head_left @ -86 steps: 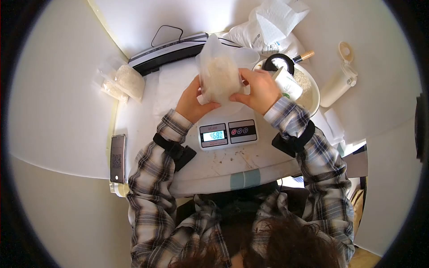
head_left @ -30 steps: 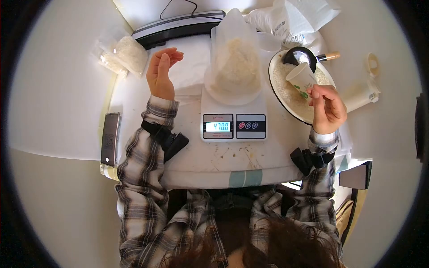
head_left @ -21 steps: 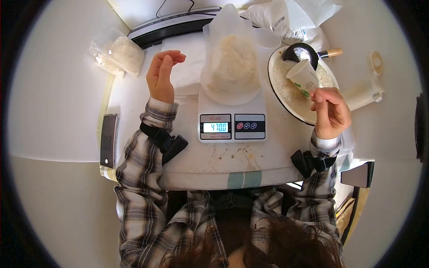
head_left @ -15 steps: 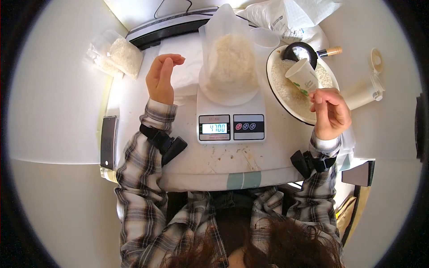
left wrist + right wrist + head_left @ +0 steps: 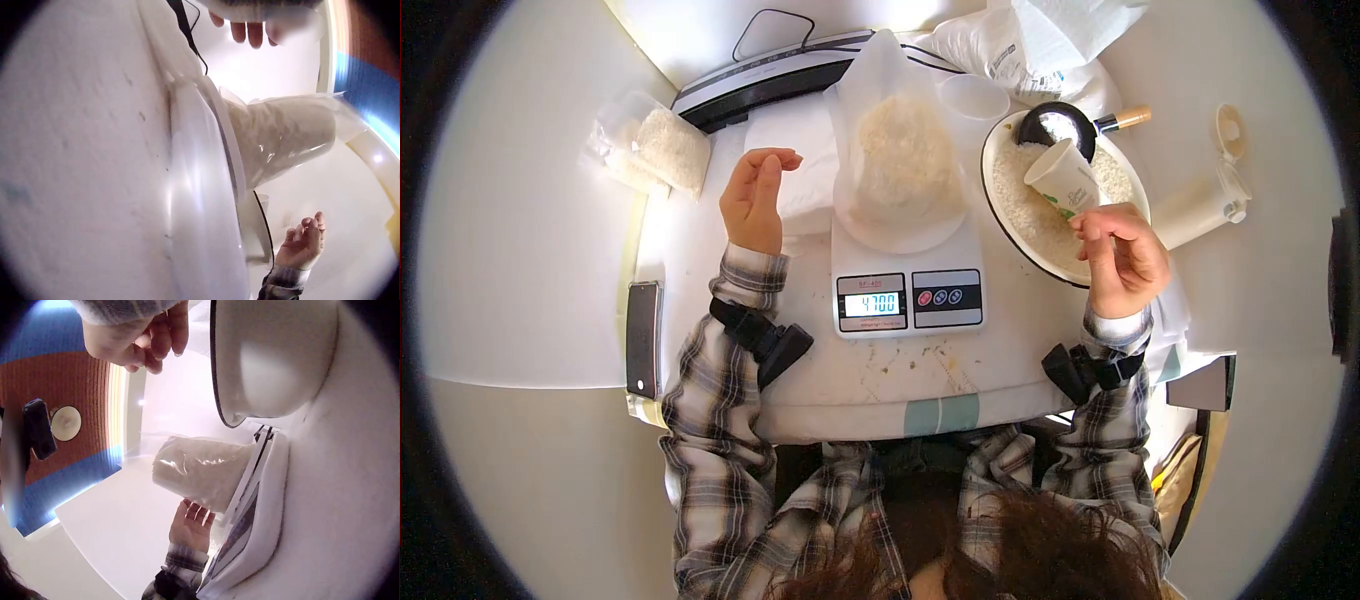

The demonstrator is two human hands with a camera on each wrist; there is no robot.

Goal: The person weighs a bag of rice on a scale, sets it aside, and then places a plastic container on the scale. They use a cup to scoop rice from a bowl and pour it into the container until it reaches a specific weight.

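A clear plastic bag of pale rice-like grains [image 5: 905,160] stands upright on a white digital kitchen scale [image 5: 946,300], whose display reads 470.0. To the left of the bag hovers my left hand [image 5: 755,195], its fingers loosely bent and holding nothing. My right hand [image 5: 1125,265] hangs over the near right rim of a white basin [image 5: 988,190], also without anything in it; its fingers are loosely curled. Just beyond those fingertips a white paper cup [image 5: 1065,175] with a green print lies on the grains in the basin. The right wrist view shows bare fingers [image 5: 160,340] above the basin.
A black pan-like scoop [image 5: 1055,128] with a wooden handle lies in the basin. Behind the scale sits a long black-and-white appliance [image 5: 770,85] with a cord. Filled bags [image 5: 670,150] and a phone [image 5: 643,335] are on the left; a cream bottle [image 5: 1200,212] lies right.
At first both hands gripped the bag over the scale and the display read 468.0. They have since released it and moved apart to either side; the reading is now 470.0.
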